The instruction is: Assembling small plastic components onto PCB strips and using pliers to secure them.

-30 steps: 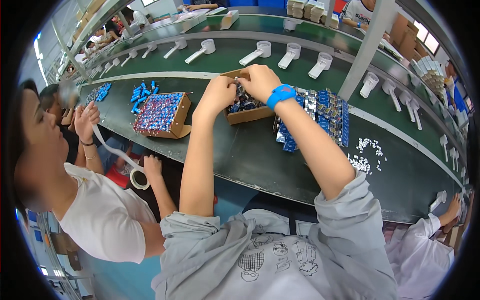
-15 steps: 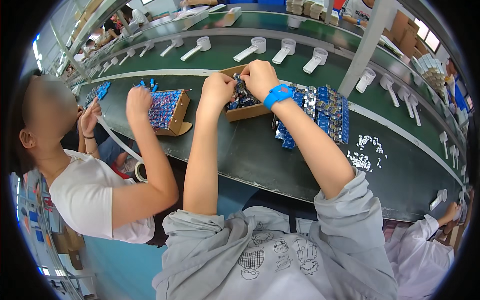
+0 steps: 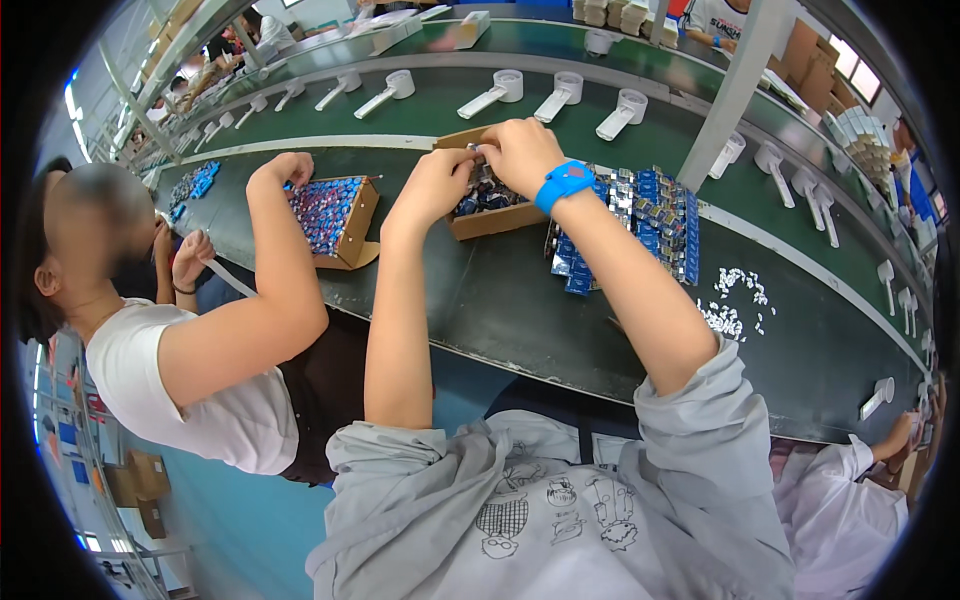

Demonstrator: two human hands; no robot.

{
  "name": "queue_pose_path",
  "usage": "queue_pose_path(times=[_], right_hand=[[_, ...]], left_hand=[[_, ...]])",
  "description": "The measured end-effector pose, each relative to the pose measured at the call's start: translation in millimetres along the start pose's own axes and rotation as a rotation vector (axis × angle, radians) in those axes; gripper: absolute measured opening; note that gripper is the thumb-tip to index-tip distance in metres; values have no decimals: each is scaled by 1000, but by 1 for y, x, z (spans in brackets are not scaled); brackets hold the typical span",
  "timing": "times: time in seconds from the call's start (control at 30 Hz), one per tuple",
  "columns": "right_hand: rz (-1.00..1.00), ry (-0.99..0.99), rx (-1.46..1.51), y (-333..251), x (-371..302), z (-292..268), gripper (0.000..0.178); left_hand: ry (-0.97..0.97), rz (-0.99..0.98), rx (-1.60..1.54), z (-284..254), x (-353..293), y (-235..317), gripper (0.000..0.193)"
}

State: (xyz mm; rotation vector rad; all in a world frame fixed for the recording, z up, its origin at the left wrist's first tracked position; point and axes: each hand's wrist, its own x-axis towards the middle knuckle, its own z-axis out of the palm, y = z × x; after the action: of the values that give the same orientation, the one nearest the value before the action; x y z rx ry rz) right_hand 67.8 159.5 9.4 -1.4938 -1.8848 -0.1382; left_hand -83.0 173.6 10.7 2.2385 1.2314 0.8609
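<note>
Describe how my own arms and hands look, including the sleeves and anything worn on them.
Your left hand and right hand wear no gloves. A bright blue wristband with a small reddish mark sits behind the right one; no band shows on the left. Both sleeves are light grey, loose and bunched up, leaving the forearms uncovered. No cables show.

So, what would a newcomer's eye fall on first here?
Probably the bright blue wristband near the centre, with the right hand and left hand close together over an open carton. To its right lie blue boards and, further right, scattered white bits. Beyond, white handled parts line the green belt.
</note>
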Motion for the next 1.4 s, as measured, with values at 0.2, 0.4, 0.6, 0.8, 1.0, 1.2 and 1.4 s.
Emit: queue_pose_path(times=[0.2,0.4,0.6,0.8,1.0,1.2,1.4], right_hand=[[44,-176,281,4,8,-14,16],[151,-109,166,-6,2,-3,9],[108,38,48,-5,0,17,9],[37,-83,390,3,2,4,14],[-7,-200,299,-3,3,-16,14],[66,-30,133,-10,-1,7,9],[96,38,-44,-16,4,2,11]], left_hand=[[-56,-16,-492,-1,-6,-4,23],[161,-152,46,10,-2,8,18],[266,-108,109,23,1,-5,19],[161,44,-332,16,-10,-1,28],[91,62,-254,11,-12,-15,22],[228,-135,-142,19,-10,6,15],[354,-102,143,26,-6,-1,18]])
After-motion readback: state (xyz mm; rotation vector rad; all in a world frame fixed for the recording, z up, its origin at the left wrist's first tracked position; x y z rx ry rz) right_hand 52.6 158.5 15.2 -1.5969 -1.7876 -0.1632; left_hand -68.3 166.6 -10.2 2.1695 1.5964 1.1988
